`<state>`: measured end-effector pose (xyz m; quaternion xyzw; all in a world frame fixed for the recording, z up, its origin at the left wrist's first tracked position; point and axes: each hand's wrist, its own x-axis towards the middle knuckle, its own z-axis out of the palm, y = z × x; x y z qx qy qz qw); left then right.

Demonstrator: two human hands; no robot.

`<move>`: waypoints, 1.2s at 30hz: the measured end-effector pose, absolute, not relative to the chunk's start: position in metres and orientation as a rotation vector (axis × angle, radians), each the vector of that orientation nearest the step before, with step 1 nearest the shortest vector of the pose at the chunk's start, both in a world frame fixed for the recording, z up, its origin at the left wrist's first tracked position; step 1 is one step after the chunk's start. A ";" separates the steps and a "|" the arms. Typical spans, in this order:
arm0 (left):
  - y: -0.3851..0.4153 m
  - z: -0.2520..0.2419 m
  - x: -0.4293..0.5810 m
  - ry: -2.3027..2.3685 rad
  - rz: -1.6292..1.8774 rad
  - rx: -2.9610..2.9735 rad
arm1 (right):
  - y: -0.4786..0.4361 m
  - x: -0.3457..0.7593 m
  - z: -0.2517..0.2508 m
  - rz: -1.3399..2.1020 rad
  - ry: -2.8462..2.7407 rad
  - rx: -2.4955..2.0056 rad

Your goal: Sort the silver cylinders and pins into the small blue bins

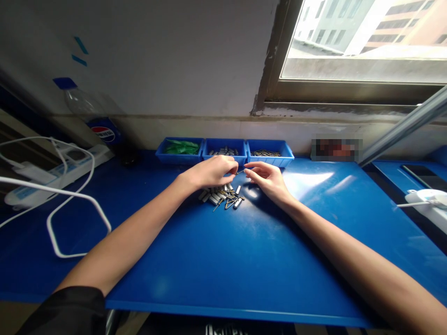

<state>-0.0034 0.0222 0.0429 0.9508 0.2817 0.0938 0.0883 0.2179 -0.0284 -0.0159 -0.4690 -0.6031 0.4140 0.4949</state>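
Note:
My left hand (pixel 214 171) is closed in a pinch above a pile of small parts. What its fingertips hold is hidden behind the fingers. Facing it, my right hand (pixel 267 180) pinches the end of a thin brass-coloured screw-like pin (pixel 240 172), which points toward the left fingertips. Whether the pin touches anything in the left hand I cannot tell. Beneath the hands, silver metal blocks (pixel 214 198) and long thin pins (pixel 228 203) lie mixed together on the blue tabletop (pixel 216 260); the left hand covers part of the pile.
Behind my hands stand three blue bins: one with green material (pixel 182 147), one with silver pieces (pixel 226 152), one with thin pins (pixel 266 153). At left are a cola bottle (pixel 104 130), a power strip (pixel 56 174) and a looping white cable (pixel 50 228). A phone (pixel 424 176) lies far right.

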 end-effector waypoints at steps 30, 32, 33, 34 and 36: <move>0.006 0.026 0.014 0.880 0.304 2.670 | -0.029 0.221 -0.014 0.859 -1.287 -1.057; 0.004 0.024 0.017 0.964 0.336 2.677 | -0.029 0.221 -0.013 0.867 -1.294 -1.064; 0.003 0.023 0.018 0.989 0.348 2.674 | -0.029 0.220 -0.013 0.869 -1.297 -1.067; 0.002 0.022 0.019 1.001 0.363 2.663 | -0.029 0.220 -0.012 0.869 -1.297 -1.072; 0.002 0.021 0.021 1.010 0.416 2.599 | -0.029 0.220 -0.012 0.870 -1.293 -1.080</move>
